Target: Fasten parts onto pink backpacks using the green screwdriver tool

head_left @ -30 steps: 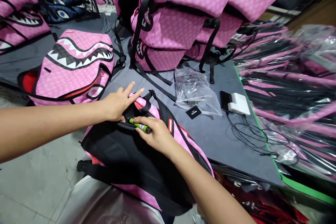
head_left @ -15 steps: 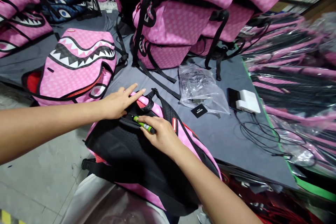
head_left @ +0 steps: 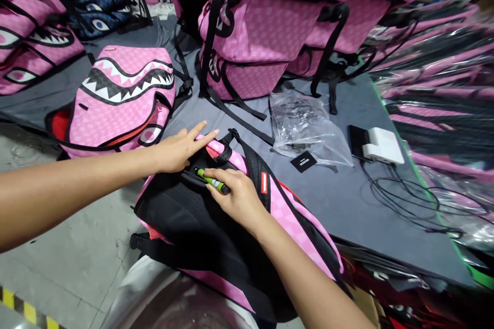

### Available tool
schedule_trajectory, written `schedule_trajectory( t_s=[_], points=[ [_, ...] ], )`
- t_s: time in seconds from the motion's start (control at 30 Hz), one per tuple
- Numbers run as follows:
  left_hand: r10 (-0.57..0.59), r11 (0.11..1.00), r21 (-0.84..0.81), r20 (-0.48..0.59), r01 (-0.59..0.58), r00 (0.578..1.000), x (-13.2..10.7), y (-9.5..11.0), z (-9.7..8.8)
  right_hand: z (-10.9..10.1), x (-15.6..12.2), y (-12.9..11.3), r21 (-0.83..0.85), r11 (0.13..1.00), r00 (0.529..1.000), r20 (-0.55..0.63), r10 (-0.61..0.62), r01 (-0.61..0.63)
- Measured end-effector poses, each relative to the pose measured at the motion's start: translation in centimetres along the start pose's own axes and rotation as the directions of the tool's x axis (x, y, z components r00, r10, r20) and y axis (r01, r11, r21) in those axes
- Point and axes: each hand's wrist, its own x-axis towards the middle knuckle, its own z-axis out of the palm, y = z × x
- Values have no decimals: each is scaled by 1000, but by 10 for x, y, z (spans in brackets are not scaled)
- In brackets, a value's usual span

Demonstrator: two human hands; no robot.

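A pink backpack (head_left: 287, 213) lies back-side up at the table's near edge, its black padded panel (head_left: 193, 221) facing me. My right hand (head_left: 237, 198) is closed round a green pen-shaped tool (head_left: 211, 181), its tip at the top of the black panel near the carry handle (head_left: 226, 150). My left hand (head_left: 181, 149) rests flat on the backpack's top, fingers stretched out and spread, just left of the handle.
A shark-mouth pink backpack (head_left: 123, 97) lies at the left, stacked pink backpacks (head_left: 278, 25) behind. A clear plastic bag (head_left: 304, 123), black tag (head_left: 303, 161), white charger (head_left: 384, 145) with cable lie on the grey table (head_left: 347, 195). Bagged backpacks (head_left: 443, 87) pile at right.
My view has drifted slightly, so everything sits a little further right and up. Both hands stay on the backpack in the same pose, the green tool still at the panel's top.
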Motion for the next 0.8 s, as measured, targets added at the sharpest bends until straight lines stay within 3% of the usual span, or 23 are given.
schedule_trajectory(
  t_s=[0.17,0.33,0.5,0.63,0.8],
  points=[
    [-150,988,-24,-6,150,989,0,0,4,17,11,-6,-1,1000,1000,-18,-9,9],
    [-28,996,-89,30,31,999,3,-11,3,18,12,-6,-66,998,999,-39,20,-23],
    [-3,991,-132,32,7,999,2,-18,6,31,14,-10,-41,999,994,-109,30,-34],
    [30,992,-126,0,-30,1000,2,-21,9,42,13,-15,-87,994,970,-236,50,-72],
    [3,990,-139,31,1,1000,3,-20,8,50,14,-22,-124,986,945,-320,63,-107]
  ],
)
